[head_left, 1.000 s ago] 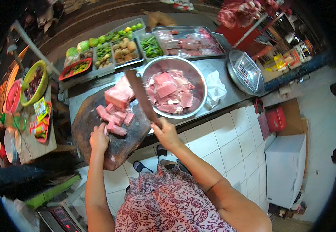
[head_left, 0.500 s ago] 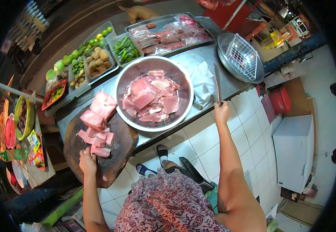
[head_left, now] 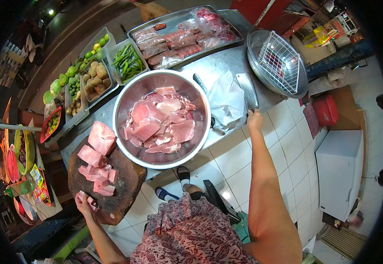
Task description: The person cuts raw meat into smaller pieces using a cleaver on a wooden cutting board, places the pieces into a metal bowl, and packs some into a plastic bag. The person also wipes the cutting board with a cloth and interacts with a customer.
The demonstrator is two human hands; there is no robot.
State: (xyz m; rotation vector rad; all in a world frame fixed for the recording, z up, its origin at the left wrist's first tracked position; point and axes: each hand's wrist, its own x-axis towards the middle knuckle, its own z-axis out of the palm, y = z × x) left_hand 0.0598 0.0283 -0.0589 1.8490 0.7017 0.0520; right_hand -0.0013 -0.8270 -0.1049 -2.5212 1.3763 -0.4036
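Note:
At the right, my right hand [head_left: 255,119] is closed on the handle of a cleaver [head_left: 247,89]. Its broad blade shows face-on over the metal table, beside a white plastic bag [head_left: 227,99]; whether it rests there I cannot tell. My left hand [head_left: 84,203] is closed around pale pink pieces of meat [head_left: 92,203] at the near left rim of a round wooden chopping board [head_left: 125,176]. Cut meat chunks [head_left: 98,176] and a larger meat block [head_left: 102,137] lie on the board. Beside it stands a steel basin [head_left: 117,127] with sliced meat [head_left: 160,119] inside.
Bagged meat lies on a metal tray [head_left: 174,61] at the back. Tubs hold green chillies [head_left: 126,61], potatoes [head_left: 96,75] and limes [head_left: 97,46]. A white wire rack [head_left: 279,61] leans in a metal bowl [head_left: 255,66]. A second dark handle [head_left: 199,82] lies by the bag. A white chest freezer [head_left: 339,171] stands right.
The cleaver has turned from edge-on to showing its flat side. My left hand has moved from beside the chunks toward the board's near left rim, with meat pieces in it. The view has shifted.

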